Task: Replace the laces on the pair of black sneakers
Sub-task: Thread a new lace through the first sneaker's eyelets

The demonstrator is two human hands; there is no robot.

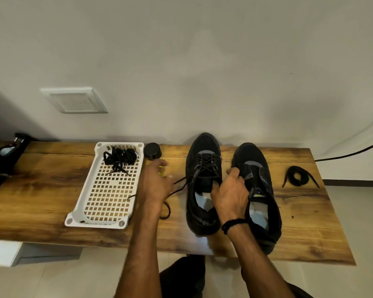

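Two black sneakers stand side by side on the wooden table (41, 190), toes to the wall. The left sneaker (204, 168) is laced, and its loose lace ends (177, 191) trail left across the wood. The right sneaker (261, 190) has no lace in its eyelets. My right hand (230, 190) grips the right sneaker's left upper edge near the tongue. My left hand (154, 182) hovers blurred with fingers spread between the tray and the left sneaker, over the lace ends; something small and yellow shows at its fingertips. A coiled black lace (297, 176) lies right of the shoes.
A white perforated tray (103, 220) lies left of my hands with a bundle of black laces (120, 158) at its far end. A small black round lid (152, 151) sits by the tray's far corner. A dark clamp device (11, 151) sits at the table's far left. A black cable (353, 152) runs along the wall at right.
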